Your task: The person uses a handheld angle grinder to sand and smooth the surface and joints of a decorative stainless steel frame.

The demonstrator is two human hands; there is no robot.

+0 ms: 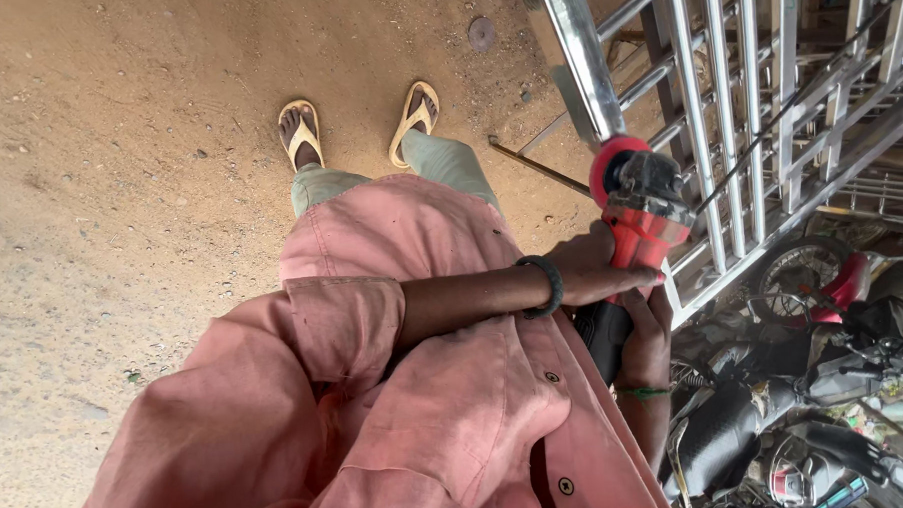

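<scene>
Fingers of both hands close around a red and black angle grinder [633, 243], held out in front of the person's chest. The left hand [597, 267], with a dark bangle at its wrist, reaches across the pink shirt [416, 385] and wraps the red body of the tool. The right hand [647, 337], with a thin green band at its wrist, grips the black handle from the side nearer the body. The grinder's head sits touching or just beside the shiny edge bar of a steel gate frame [727, 124]; whether the disc meets the metal cannot be told.

Below the arms, green trouser legs lead down to two feet in yellow sandals [300, 132], planted apart on sandy ground [119, 195]. That ground lies wide open on the person's left side, scattered only with small stones. A thin rod [539, 168] lies on the sand just beside the gate's near edge, and a small round disc [482, 33] lies farther off. On the right side the gate's bars crowd close, and beyond them parked motorcycles [816, 371] fill the room.
</scene>
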